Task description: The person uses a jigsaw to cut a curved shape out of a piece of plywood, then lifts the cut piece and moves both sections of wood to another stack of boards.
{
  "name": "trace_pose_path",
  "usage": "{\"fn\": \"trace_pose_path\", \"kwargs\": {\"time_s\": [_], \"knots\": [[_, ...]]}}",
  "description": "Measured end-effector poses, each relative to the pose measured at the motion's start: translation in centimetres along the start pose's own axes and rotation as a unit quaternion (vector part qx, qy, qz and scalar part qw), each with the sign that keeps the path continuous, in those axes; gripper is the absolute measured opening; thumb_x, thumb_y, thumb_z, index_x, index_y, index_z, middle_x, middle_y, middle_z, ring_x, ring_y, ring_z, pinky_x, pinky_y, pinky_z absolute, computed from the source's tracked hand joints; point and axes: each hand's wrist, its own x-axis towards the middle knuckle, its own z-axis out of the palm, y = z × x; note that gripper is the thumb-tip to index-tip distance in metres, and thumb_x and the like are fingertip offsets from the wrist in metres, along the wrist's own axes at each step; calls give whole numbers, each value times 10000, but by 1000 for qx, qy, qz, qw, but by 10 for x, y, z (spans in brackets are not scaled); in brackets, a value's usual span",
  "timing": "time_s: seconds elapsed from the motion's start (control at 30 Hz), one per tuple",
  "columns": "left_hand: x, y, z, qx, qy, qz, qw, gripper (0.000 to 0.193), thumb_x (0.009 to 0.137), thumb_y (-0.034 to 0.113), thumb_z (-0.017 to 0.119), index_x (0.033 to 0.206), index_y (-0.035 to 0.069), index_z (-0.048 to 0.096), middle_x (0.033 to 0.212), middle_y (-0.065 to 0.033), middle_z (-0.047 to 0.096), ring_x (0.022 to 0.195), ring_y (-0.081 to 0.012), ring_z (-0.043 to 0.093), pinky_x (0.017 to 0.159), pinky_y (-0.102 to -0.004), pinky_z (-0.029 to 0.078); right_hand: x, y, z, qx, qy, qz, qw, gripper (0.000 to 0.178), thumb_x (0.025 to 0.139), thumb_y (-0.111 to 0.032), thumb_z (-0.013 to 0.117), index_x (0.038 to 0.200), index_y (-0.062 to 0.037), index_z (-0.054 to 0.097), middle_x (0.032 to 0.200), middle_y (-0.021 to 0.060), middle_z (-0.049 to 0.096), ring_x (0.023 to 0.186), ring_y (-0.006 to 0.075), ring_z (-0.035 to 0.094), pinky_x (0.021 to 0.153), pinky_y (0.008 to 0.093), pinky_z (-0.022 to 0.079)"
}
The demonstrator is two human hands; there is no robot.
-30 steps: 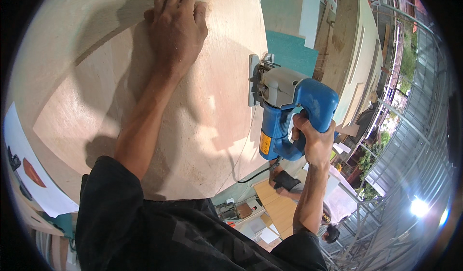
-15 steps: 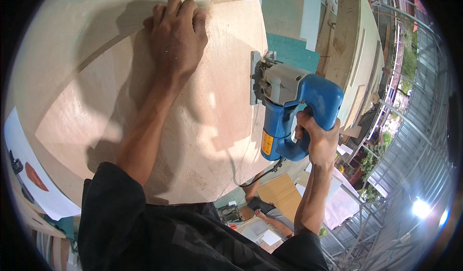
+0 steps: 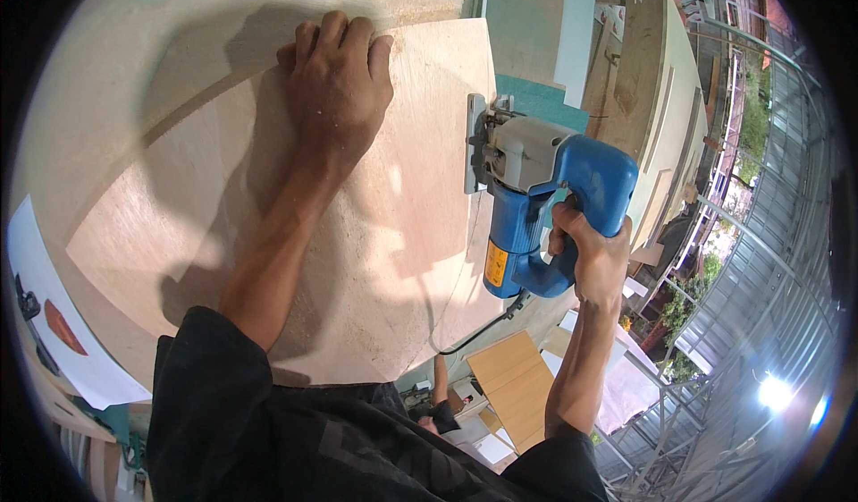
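A large, pale plywood board (image 3: 402,207) with a curved far-left edge lies in front of me. My left hand (image 3: 338,100) presses on its far part, fingers bent over the far edge. My right hand (image 3: 594,252) is wrapped round the handle of a blue and grey jigsaw (image 3: 532,158). The jigsaw's metal base plate (image 3: 474,144) rests on the board's right side, close to the far right corner. Behind the base plate, a thin line runs down the board toward me. The blade is hidden from view.
A black power cord (image 3: 478,334) trails from the jigsaw past the board's near right edge. Stacked wooden panels (image 3: 639,64) stand at the far right. A printed white sheet (image 3: 63,314) lies at the left. Another person's arm (image 3: 441,379) shows beyond the board's lower right.
The jigsaw has advanced a little along the board's right side toward the far corner. My left hand stays at the far edge. The person in the background has changed posture.
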Motion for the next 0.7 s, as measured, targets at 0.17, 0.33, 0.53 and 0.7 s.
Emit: {"fn": "trace_pose_path", "kwargs": {"time_s": [0.17, 0.33, 0.53, 0.7], "knots": [[-6, 5, -2, 25, -3, 1, 1000, 177, 948, 262, 707, 952, 85, 708, 949, -53, 649, 944, -266, 593, 872, -463, 446, 0, 1, -1, -9, 0, 1, 1000, 174, 823, -139, 716, 890, 10, 657, 665, 72, 589, 534, 167, 560, 533, 310, 461], [-11, 4, -4, 25, 10, 4, 1000, 164, 939, 265, 738, 965, 107, 704, 940, -23, 666, 915, -250, 611, 855, -437, 452, 4, 7, -3, -6, -16, -14, 1000, 168, 823, -127, 713, 893, 16, 660, 670, 77, 591, 533, 169, 563, 531, 314, 463], [-16, 8, -8, 21, -3, -2, 1000, 144, 928, 248, 743, 962, 114, 704, 928, -19, 659, 901, -248, 602, 845, -429, 446, 3, 5, -4, 6, -3, -14, 1000, 123, 835, -102, 736, 829, 12, 690, 639, 71, 635, 527, 142, 587, 530, 292, 455], [-19, 10, -11, 19, -12, -15, 1000, 144, 923, 247, 748, 970, 118, 704, 926, -17, 655, 912, -243, 599, 847, -424, 444, 3, 5, -3, 18, -6, -11, 1000, 130, 826, -94, 745, 866, 12, 683, 653, 70, 636, 529, 142, 593, 523, 291, 459]]}}
